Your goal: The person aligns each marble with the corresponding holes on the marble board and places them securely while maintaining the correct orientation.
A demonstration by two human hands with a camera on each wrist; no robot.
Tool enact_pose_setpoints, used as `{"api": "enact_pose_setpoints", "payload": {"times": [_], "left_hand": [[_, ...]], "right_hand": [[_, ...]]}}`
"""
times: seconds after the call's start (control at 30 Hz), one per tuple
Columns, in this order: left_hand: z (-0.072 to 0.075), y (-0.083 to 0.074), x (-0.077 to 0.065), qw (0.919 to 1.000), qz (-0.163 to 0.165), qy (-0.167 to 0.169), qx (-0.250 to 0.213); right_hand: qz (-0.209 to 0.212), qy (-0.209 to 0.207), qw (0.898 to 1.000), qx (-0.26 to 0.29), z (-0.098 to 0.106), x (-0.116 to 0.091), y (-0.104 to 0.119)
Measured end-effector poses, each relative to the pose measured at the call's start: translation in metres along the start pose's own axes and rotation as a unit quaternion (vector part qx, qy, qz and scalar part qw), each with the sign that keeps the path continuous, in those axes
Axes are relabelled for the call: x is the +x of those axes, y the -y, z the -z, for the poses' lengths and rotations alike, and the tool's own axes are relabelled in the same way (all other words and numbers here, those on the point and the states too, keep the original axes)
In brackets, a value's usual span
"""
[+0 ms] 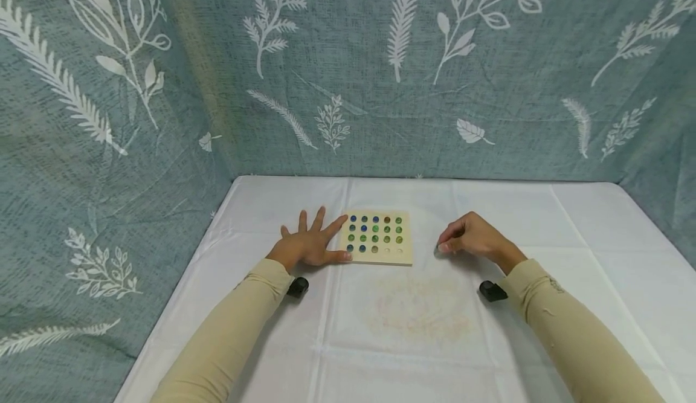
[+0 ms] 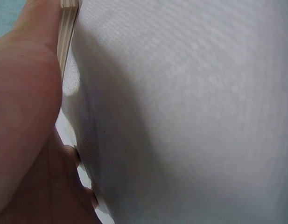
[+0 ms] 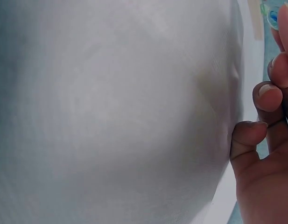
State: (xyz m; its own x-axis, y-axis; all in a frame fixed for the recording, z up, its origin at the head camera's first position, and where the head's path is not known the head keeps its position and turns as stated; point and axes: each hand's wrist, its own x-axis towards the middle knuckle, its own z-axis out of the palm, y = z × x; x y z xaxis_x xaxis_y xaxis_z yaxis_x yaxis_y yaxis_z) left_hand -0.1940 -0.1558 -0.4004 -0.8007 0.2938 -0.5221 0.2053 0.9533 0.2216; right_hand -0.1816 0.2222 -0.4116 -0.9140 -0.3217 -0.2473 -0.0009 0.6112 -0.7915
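A pale wooden board (image 1: 380,258) lies on the white cloth, with rows of blue, green and brownish glass marbles (image 1: 375,229) in its hollows. Two hollows at its front right corner hold no marble. My left hand (image 1: 310,246) is spread flat at the board's left side, thumb on the front left corner and index fingertip at the far left corner. To the right of the board, my right hand (image 1: 473,237) pinches a clear marble with a blue swirl (image 3: 273,17) between thumb and fingertips, close over the cloth. In the left wrist view, the board's layered edge (image 2: 66,32) shows beside the thumb.
The white tablecloth (image 1: 402,367) has long creases and a faint brownish stain (image 1: 424,309) in front of the board. A teal curtain (image 1: 348,77) with white leaf prints hangs behind and at the left. Black wrist cameras (image 1: 492,291) sit under both sleeves.
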Motion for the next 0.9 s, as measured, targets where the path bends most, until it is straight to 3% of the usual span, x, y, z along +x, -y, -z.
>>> {"api": "enact_pose_setpoints", "payload": {"times": [0.9], "left_hand": [[-0.002,0.002,-0.001,1.0000,0.001,-0.005,0.000]], "right_hand": [[0.048,0.009,0.999,0.008,-0.025,0.018,0.021]]}}
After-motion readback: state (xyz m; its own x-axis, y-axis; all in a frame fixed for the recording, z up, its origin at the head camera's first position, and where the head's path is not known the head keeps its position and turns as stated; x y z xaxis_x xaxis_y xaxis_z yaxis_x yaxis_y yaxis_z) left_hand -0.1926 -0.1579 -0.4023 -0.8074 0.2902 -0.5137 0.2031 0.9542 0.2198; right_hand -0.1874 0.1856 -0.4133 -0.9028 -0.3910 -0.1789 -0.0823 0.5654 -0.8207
